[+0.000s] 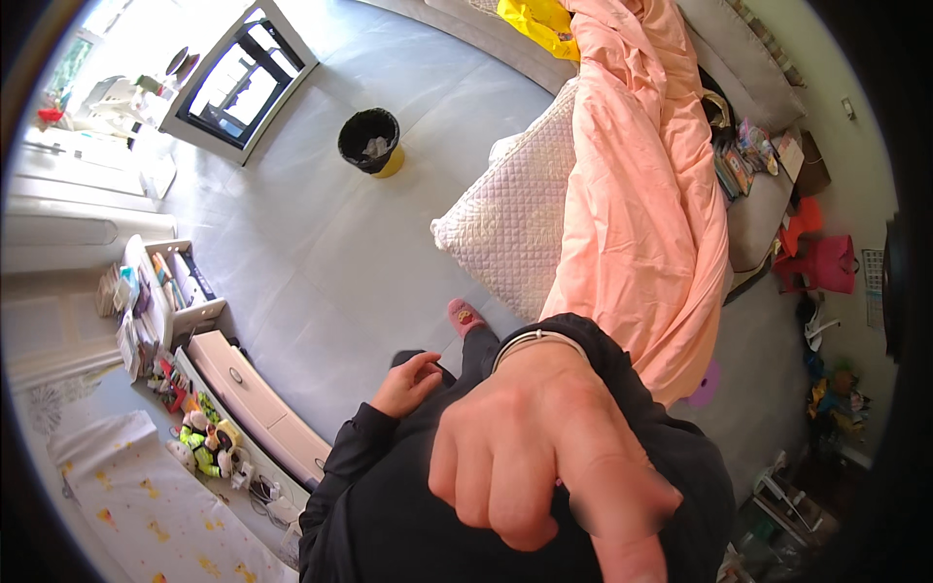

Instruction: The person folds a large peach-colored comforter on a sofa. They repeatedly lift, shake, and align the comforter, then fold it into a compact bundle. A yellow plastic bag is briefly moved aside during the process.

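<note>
My right hand (525, 444) is raised close to the camera, its back towards me. Three fingers are curled, and one digit stretches down past the picture's lower edge; part of it is blurred. The palm is hidden, so I cannot tell whether anything is in it. A pale bracelet (539, 335) circles the wrist below a black sleeve. Lower down, my left hand (408, 382) hangs loosely beside my dark-clothed leg, fingers slightly bent and holding nothing visible. A peach-coloured bedding cover (641, 218) lies just beyond my right arm, over a white quilted pad (510, 211).
A bin with a black liner (369, 138) stands on the grey tiled floor (328, 240). A beige sofa (736, 65) with books (736, 167) is at the right. At the left are a drawer cabinet (248, 386), soft toys (204, 444) and a framed glass-fronted unit (244, 80).
</note>
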Demonstrator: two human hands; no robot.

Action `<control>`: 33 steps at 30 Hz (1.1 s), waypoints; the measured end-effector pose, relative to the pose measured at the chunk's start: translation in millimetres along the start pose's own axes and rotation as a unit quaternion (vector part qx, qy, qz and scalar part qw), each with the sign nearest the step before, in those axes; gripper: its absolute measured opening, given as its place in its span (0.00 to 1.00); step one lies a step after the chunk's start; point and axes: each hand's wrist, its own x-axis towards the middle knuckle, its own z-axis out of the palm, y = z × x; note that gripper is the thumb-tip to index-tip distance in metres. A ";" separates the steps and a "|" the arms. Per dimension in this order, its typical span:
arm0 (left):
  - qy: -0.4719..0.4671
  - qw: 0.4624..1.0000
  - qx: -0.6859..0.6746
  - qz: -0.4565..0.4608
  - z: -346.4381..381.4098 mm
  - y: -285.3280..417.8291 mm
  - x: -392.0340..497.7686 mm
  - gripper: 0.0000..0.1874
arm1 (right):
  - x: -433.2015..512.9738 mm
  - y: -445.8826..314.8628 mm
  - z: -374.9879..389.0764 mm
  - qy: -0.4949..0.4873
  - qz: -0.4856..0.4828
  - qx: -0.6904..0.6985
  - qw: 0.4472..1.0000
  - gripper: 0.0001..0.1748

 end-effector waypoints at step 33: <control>-0.316 0.938 0.100 -0.097 -209.3 256.0 631.1 0.34 | -170.3 -234.7 -506.6 0.789 0.271 -0.289 0.470 0.17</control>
